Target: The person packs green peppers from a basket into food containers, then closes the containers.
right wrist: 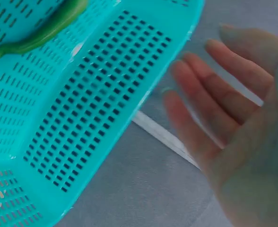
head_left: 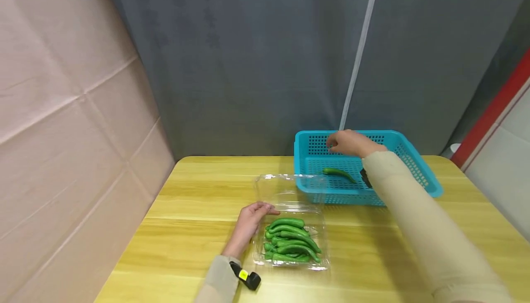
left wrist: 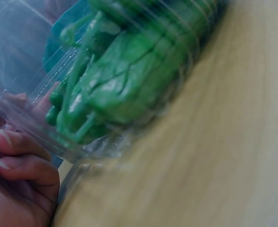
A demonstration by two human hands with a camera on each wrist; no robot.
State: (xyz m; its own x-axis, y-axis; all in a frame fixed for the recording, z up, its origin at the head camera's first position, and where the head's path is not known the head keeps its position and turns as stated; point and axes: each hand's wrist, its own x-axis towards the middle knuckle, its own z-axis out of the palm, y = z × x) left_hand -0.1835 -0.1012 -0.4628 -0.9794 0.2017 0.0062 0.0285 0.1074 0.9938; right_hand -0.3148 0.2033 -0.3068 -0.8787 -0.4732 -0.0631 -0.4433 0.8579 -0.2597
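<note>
My left hand [head_left: 250, 222] grips the left edge of a clear plastic clamshell box [head_left: 325, 248], near its hinge. Curled fingers [left wrist: 28, 165] show at the box's wall in the left wrist view. Several green peppers [head_left: 291, 241] lie side by side in the box, and its lid [head_left: 275, 185] is folded back towards the basket. Over the far side of a blue plastic basket [head_left: 432, 185] hovers my right hand [head_left: 349, 143], its loosely bent fingers holding nothing. One green pepper [head_left: 339, 173] lies on the basket's floor, nearer than that hand.
The box and basket stand on a wood-grain table [head_left: 186, 206], the lid overlapping the basket's near left corner in the head view. A grey curtain [head_left: 248, 64] hangs behind the table. To the left is a pale cloth wall [head_left: 74, 133].
</note>
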